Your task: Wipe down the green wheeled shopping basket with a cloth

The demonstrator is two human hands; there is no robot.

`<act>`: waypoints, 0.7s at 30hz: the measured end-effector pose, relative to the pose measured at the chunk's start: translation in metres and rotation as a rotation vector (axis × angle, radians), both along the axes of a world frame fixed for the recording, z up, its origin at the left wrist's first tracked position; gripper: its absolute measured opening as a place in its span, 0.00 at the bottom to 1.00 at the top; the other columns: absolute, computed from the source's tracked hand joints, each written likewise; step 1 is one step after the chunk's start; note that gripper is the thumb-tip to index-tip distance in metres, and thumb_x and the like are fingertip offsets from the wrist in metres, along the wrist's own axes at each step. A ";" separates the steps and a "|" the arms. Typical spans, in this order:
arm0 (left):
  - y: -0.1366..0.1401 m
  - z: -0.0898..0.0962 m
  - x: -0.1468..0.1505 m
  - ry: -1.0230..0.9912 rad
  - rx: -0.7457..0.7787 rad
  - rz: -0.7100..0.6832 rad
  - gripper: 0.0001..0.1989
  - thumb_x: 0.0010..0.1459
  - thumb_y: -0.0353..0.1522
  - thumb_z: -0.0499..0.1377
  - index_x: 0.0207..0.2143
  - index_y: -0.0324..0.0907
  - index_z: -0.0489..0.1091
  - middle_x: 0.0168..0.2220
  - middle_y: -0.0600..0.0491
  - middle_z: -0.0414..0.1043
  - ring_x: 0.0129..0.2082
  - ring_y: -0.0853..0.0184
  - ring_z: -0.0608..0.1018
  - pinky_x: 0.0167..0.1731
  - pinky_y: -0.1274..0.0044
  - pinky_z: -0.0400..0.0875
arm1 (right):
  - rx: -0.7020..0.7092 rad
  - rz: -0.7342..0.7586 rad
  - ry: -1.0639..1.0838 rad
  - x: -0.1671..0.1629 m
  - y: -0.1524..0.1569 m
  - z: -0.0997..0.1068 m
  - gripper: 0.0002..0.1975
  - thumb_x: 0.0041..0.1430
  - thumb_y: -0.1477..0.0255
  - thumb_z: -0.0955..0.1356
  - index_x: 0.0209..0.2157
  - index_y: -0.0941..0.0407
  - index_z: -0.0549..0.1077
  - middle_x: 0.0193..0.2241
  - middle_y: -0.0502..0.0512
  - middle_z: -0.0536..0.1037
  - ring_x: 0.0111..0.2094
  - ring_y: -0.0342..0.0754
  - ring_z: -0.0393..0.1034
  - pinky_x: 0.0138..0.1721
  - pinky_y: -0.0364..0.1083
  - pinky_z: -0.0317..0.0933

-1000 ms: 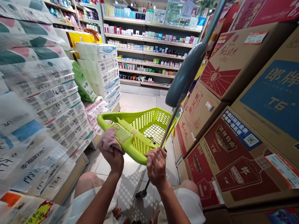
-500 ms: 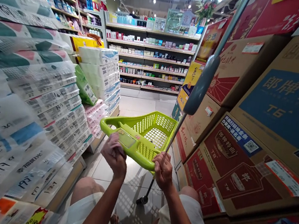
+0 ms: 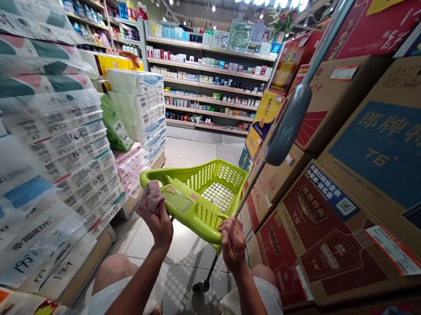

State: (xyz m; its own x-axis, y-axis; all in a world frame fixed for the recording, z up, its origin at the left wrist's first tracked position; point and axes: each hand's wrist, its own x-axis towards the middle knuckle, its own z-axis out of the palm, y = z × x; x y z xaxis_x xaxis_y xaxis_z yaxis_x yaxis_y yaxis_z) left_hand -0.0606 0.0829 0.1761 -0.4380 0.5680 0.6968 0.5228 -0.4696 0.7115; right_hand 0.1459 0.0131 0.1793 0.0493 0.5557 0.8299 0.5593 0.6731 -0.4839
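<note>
The left hand [image 3: 159, 222] clutches the cloth [image 3: 153, 197], the right hand [image 3: 234, 244] the basket [image 3: 194, 221] (maybe its pole [image 3: 289, 125] too; hard to see). Tilting could knock the boxes [image 3: 333, 227].

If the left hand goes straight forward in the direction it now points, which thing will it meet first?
Most likely the near rim of the basket. The left hand points towards it, with the cloth in front; depth is unclear, so the cloth may already touch it.
</note>
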 end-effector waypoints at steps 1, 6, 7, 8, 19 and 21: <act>0.008 0.013 -0.011 0.068 -0.014 0.029 0.14 0.69 0.36 0.52 0.53 0.43 0.69 0.58 0.41 0.69 0.63 0.54 0.68 0.65 0.58 0.57 | 0.000 -0.006 0.002 0.001 0.000 0.000 0.14 0.68 0.74 0.57 0.31 0.52 0.69 0.28 0.51 0.73 0.36 0.49 0.70 0.47 0.53 0.61; 0.050 0.082 -0.047 0.701 -0.395 -0.020 0.11 0.63 0.37 0.55 0.39 0.46 0.77 0.45 0.47 0.80 0.52 0.53 0.76 0.67 0.52 0.47 | -0.005 -0.015 0.041 -0.001 0.005 -0.002 0.14 0.67 0.74 0.58 0.29 0.52 0.69 0.27 0.51 0.73 0.35 0.49 0.69 0.46 0.52 0.61; 0.061 0.095 -0.049 0.797 -0.511 -0.067 0.12 0.63 0.37 0.53 0.37 0.48 0.78 0.43 0.49 0.81 0.49 0.54 0.77 0.66 0.54 0.51 | -0.006 -0.018 0.045 -0.003 0.006 -0.002 0.13 0.67 0.74 0.58 0.30 0.52 0.69 0.27 0.50 0.72 0.35 0.49 0.69 0.46 0.52 0.61; 0.071 0.106 -0.050 0.868 -0.631 -0.134 0.14 0.63 0.37 0.52 0.37 0.49 0.79 0.42 0.51 0.81 0.47 0.55 0.78 0.63 0.56 0.57 | -0.007 -0.025 0.048 -0.004 0.008 -0.003 0.13 0.67 0.74 0.58 0.30 0.53 0.68 0.27 0.50 0.72 0.34 0.49 0.69 0.46 0.52 0.60; 0.075 0.137 0.011 1.205 -0.795 -0.664 0.13 0.56 0.34 0.55 0.36 0.49 0.80 0.42 0.51 0.82 0.44 0.56 0.80 0.45 0.70 0.70 | 0.045 -0.078 0.111 -0.003 0.006 -0.006 0.13 0.67 0.74 0.59 0.28 0.53 0.67 0.25 0.49 0.71 0.31 0.48 0.69 0.42 0.51 0.60; 0.058 0.135 0.023 1.228 -0.693 -0.708 0.12 0.59 0.35 0.55 0.37 0.46 0.79 0.43 0.49 0.80 0.45 0.57 0.79 0.46 0.69 0.70 | 0.061 -0.060 0.116 0.002 0.004 -0.005 0.13 0.66 0.75 0.59 0.28 0.53 0.68 0.25 0.49 0.71 0.31 0.48 0.69 0.42 0.51 0.60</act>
State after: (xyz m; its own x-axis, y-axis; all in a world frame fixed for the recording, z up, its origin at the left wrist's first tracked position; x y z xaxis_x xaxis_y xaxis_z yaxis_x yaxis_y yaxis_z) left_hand -0.0375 0.1411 0.3110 0.6576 0.7510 -0.0591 0.7439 -0.6351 0.2081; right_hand 0.1477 0.0171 0.1743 0.1790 0.4972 0.8490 0.5422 0.6702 -0.5068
